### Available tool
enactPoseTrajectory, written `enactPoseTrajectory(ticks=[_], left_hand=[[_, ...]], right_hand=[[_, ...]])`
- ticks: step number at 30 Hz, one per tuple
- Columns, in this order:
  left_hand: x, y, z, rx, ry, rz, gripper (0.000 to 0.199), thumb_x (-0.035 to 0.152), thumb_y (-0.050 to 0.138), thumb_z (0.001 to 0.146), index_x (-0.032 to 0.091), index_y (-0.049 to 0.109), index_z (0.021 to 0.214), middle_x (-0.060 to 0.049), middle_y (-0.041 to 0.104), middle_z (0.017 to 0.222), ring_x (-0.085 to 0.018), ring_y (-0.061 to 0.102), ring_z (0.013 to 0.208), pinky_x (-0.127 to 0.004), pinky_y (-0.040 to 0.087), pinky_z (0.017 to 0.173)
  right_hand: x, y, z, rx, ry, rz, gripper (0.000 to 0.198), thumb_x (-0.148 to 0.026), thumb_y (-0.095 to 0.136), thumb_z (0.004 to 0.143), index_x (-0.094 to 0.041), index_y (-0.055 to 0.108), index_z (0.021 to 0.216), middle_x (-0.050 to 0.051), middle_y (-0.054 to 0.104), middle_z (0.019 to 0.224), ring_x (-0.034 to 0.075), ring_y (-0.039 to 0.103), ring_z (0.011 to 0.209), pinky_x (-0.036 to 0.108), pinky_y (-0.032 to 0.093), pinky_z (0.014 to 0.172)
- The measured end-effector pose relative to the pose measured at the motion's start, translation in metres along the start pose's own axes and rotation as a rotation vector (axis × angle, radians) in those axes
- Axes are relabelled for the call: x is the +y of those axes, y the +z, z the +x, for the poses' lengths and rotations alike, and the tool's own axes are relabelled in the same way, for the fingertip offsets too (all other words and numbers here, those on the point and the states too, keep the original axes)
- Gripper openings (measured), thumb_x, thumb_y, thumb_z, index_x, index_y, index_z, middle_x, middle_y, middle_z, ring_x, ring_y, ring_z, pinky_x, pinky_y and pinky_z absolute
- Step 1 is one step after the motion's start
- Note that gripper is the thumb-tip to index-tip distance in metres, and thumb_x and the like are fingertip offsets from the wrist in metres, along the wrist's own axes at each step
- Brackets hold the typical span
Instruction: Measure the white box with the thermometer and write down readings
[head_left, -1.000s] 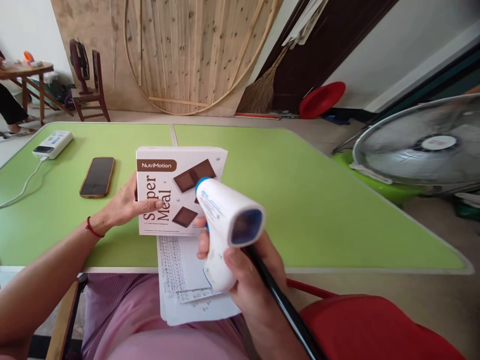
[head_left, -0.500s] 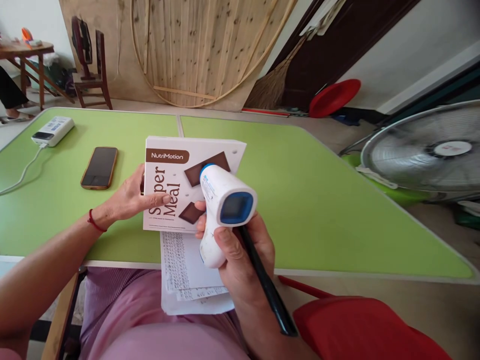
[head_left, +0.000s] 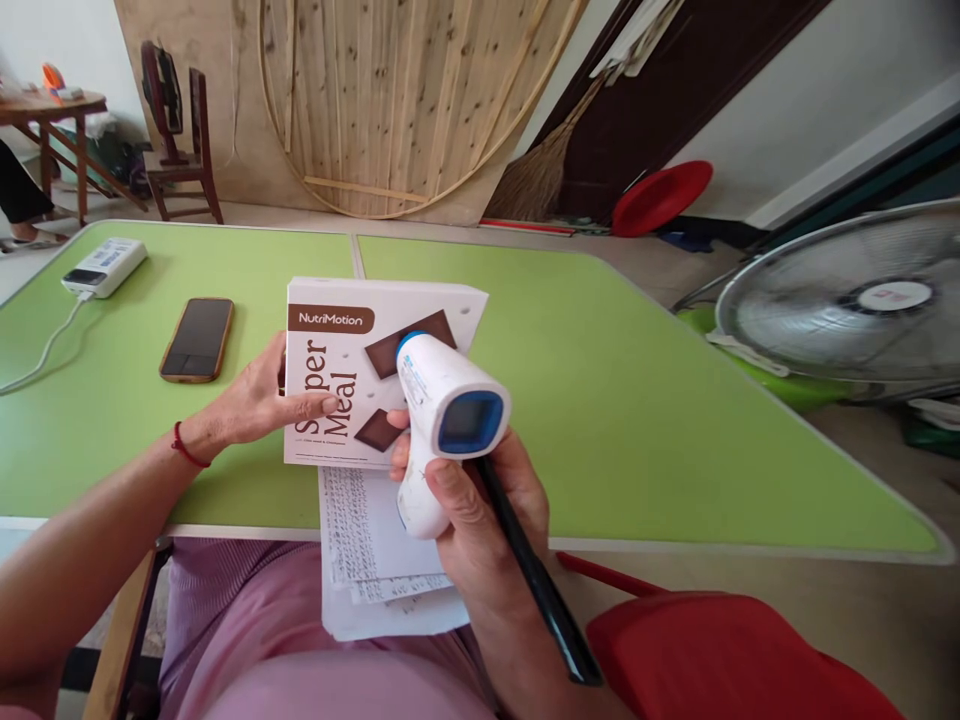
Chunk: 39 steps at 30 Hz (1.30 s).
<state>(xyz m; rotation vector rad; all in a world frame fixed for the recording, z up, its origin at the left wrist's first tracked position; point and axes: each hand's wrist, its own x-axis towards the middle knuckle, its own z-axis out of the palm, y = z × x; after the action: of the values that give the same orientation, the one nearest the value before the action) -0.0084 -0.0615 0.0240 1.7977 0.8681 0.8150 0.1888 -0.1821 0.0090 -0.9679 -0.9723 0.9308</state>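
My left hand (head_left: 251, 400) is closed on the left side of a white box (head_left: 322, 300) lettered "NutriMotion", its thumb across the front. Brown squares are printed on the box's face. My right hand (head_left: 487, 510) grips a white and blue infrared thermometer (head_left: 427, 400) in front of the box, its dark screen turned toward me. A slim black rod (head_left: 536, 580) also passes through that hand, slanting down to the right; its upper end is hidden. Below the box, handwritten papers (head_left: 349, 540) jut out past the table's near edge.
On the green table (head_left: 637, 420) lie a phone (head_left: 197, 340) and a white power bank (head_left: 105, 267) with a cable. A large fan (head_left: 840, 300) stands at the right. There is a red chair (head_left: 720, 650) at lower right, and someone's leg (head_left: 22, 195) shows at far left.
The view has shifted very slightly. Both hands keep their holds on the box, the thermometer and the black rod, with hardly any movement.
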Motion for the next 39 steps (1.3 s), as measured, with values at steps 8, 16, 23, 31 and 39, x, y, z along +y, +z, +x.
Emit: enactPoseTrajectory(ticks=[8,16,23,31,39], left_hand=[[0.003,0.001,0.000,-0.022,0.023,-0.002,0.062,0.049,0.082,0.076,0.015,0.053,0.120,-0.010,0.070,0.102,-0.026,0.066,0.093,-0.033,0.054,0.069],[-0.002,-0.001,0.000,-0.024,0.050,-0.015,0.063,0.046,0.085,0.074,0.016,0.056,0.122,-0.007,0.071,0.091,-0.025,0.068,0.088,-0.034,0.055,0.071],[0.002,-0.005,0.000,-0.068,-0.057,0.017,0.071,0.051,0.087,0.070,0.016,0.055,0.123,-0.009,0.072,0.098,-0.026,0.068,0.088,-0.034,0.055,0.068],[0.001,-0.008,-0.001,-0.081,-0.051,0.074,0.066,0.052,0.085,0.071,0.015,0.059,0.120,-0.011,0.073,0.104,-0.028,0.067,0.095,-0.037,0.056,0.074],[0.002,-0.008,0.000,-0.125,-0.027,0.061,0.052,0.053,0.081,0.076,0.015,0.067,0.109,-0.012,0.073,0.108,-0.028,0.068,0.099,-0.037,0.059,0.077]], right_hand=[[0.001,0.001,-0.001,-0.011,0.002,0.049,0.036,-0.045,0.080,0.081,-0.026,0.059,0.102,0.005,0.075,0.104,0.016,0.067,0.070,0.031,0.053,0.060],[0.000,0.003,-0.002,0.005,0.000,0.034,0.037,-0.049,0.080,0.080,-0.026,0.058,0.099,0.004,0.075,0.102,0.017,0.066,0.068,0.034,0.053,0.062],[0.003,0.004,-0.002,0.000,0.001,0.093,0.037,-0.045,0.084,0.078,-0.027,0.059,0.099,0.003,0.074,0.108,0.015,0.066,0.069,0.033,0.054,0.064],[0.005,0.002,-0.002,-0.021,-0.004,0.062,0.040,-0.047,0.082,0.079,-0.027,0.056,0.101,0.002,0.074,0.098,0.016,0.066,0.069,0.034,0.055,0.064],[0.007,-0.005,-0.006,-0.018,-0.031,-0.028,0.036,-0.047,0.080,0.082,-0.028,0.052,0.094,-0.001,0.071,0.085,0.017,0.065,0.069,0.032,0.052,0.059]])
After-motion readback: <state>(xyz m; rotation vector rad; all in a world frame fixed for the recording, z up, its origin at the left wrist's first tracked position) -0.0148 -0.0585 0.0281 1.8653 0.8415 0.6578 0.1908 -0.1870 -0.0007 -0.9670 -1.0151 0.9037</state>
